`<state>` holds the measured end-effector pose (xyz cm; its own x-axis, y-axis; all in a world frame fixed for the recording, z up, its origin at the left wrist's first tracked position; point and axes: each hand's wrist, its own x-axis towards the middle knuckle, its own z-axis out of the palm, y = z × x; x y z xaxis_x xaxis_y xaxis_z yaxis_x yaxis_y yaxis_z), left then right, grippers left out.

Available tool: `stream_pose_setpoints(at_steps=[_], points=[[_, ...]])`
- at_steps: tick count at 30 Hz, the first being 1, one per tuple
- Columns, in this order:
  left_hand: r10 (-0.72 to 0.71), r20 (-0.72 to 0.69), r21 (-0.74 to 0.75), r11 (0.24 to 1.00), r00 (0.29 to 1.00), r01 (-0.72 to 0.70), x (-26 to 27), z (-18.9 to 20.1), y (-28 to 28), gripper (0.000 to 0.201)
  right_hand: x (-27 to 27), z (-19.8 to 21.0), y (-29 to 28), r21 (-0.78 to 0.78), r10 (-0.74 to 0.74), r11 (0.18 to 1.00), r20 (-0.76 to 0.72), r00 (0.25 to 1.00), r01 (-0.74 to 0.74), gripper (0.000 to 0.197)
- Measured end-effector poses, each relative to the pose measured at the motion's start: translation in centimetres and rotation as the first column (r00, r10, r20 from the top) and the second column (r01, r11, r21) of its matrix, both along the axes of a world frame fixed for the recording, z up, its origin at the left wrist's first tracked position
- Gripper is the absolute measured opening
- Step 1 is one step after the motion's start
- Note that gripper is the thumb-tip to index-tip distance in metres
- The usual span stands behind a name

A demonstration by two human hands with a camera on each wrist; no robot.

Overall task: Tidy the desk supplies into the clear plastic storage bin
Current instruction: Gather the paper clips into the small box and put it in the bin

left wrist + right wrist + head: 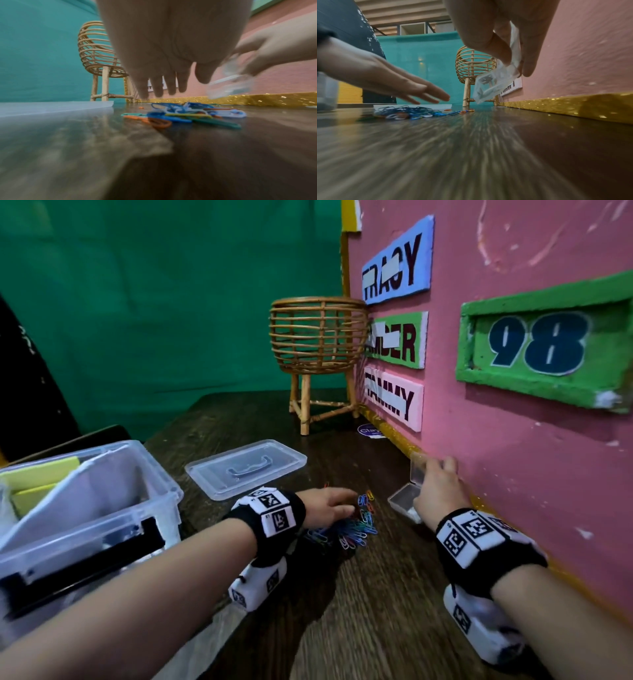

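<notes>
A pile of coloured paper clips (356, 525) (185, 115) (412, 112) lies on the dark wooden desk. My left hand (329, 503) (163, 83) (419, 92) hovers just above the pile, fingers straight and spread, holding nothing. To its right, close to the pink wall, my right hand (435, 491) (513, 56) pinches a small clear hinged box (411, 491) (229, 83) (496, 81) that hangs open and tilted above the desk. The clear plastic storage bin (161, 474) stands at the left with yellow pads and a black item inside.
The bin's clear lid (246, 467) lies flat behind the clips. A rattan basket on legs (317, 344) (97, 60) (474, 67) stands at the back by the pink wall (513, 422), which has a gold strip (573, 106) along its base. Green cloth hangs behind.
</notes>
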<state>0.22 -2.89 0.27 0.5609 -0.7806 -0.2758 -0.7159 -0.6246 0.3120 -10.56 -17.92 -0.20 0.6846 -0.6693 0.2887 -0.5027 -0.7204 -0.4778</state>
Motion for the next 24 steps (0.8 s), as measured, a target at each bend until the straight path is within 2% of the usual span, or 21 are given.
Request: stream_pose_setpoints(at_steps=[8,14,19,24], points=[[-0.045,0.136,0.027,0.999,0.99,0.041,0.8,-0.3,-4.8,0.048,-0.1,-0.2,-0.4,0.032,0.002,0.999,0.037,0.999,-0.003,0.049],[-0.106,0.179,0.217,0.974,0.978,0.065,1.6,-0.3,-6.4,0.044,1.0,-0.3,-1.2,0.046,0.0,0.999,0.002,1.0,0.0,0.053],[-0.141,0.318,0.1,0.988,0.938,0.115,0.6,0.0,-4.3,0.035,1.7,-0.3,-1.2,0.053,0.008,0.999,0.017,1.0,-0.009,0.05],[0.029,0.361,-0.018,1.0,0.932,-0.024,3.1,-0.3,-3.6,0.038,1.7,-0.1,-0.9,0.075,0.005,0.997,0.075,0.997,-0.011,0.049]])
